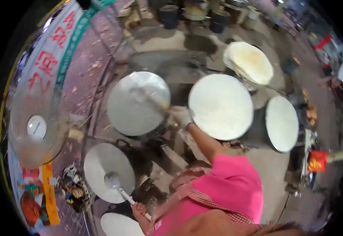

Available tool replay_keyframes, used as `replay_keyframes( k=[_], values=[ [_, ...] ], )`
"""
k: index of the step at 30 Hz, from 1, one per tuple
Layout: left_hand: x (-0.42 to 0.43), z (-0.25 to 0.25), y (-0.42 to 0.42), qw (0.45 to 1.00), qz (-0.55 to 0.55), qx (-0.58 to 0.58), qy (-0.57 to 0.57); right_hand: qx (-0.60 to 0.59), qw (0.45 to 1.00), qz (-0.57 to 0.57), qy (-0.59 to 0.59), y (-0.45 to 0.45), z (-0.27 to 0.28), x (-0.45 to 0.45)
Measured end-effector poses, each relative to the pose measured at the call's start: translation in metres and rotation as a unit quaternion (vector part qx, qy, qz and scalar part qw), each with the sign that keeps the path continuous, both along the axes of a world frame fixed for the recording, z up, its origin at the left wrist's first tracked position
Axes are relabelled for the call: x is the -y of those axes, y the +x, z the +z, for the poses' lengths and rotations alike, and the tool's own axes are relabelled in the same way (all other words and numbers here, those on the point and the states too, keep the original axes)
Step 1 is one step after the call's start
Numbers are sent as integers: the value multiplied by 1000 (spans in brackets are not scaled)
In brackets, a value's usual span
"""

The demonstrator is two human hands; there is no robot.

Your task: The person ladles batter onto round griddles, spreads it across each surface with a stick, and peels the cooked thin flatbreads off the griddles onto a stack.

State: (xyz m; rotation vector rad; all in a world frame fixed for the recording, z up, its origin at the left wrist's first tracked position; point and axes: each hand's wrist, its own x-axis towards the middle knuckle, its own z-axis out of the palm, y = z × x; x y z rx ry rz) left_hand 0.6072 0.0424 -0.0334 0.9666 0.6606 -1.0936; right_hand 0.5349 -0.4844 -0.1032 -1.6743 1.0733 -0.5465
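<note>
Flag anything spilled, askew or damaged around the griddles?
Small scraps litter the ground at upper left, so it looks untidy. The flatbread stack at upper right has uneven edges, maybe normal. No clear spill or damage on the griddles, though blur around the right hand hides detail.

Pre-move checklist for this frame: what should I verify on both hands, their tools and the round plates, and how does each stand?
1. Left hand grips the ladle: ok, fingers around its handle.
2. Ladle head over the lower-left plate: ok; contact cannot be told.
3. Right hand holds its long tool: ok.
4. Tool's head sharp enough to identify: not ok, blurred over the upper-left plate.
5. Bottom plate fully in view: not ok, cut off by the picture's edge.
6. Plates hot: cannot tell.
</note>
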Motion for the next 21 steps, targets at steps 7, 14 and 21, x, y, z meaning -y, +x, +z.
replay_keyframes(
  k=[7, 14, 21],
  values=[
    [25, 12, 17, 996, -19, -40, -79, -275, 890, 184, -312, 29, 57, 20],
    [118, -8, 99, 986, -90, 68, -125, -250, 903, 129, -325, -12, 40, 23],
    [259, 23, 115, 992, -40, 82, -84, -146, 960, 47, -234, -46, 44, 10]
  ],
)
